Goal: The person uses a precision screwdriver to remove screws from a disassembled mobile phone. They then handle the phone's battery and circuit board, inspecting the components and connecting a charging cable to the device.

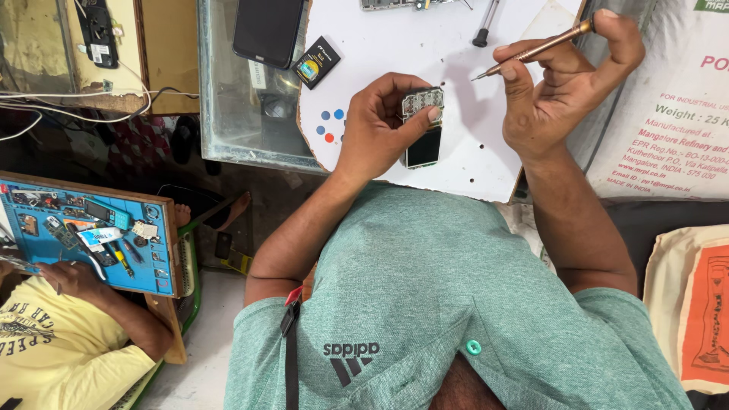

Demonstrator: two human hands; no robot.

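Head view, looking down on a white counter [471,163]. The left hand [377,125] is closed on a small opened mobile phone [424,127], thumb across its upper end where the bare keypad board shows, the dark screen part below; the phone lies low against the counter near its front edge. The right hand [566,83] is clamped on a bronze precision screwdriver [531,51], the forefinger capping the butt and the thumb and other fingers pinching the shaft; the tip hangs just to the right of the phone, apart from it.

To do this step well, judging from the pose: press the phone flat so it cannot rock, bring the tip down square into the screw head, bear lightly with the capping finger, and turn from the fingertips only.

Hard to make out: no screw head on the phone can be told at this size, and the thumb covers part of the board. A circuit board [395,4] and a second driver [484,24] are cut off by the top edge. A black battery [317,62] and a dark smartphone [267,30] lie beyond. At left, another person's hand [72,277] rests on a blue tray [156,277] of parts.
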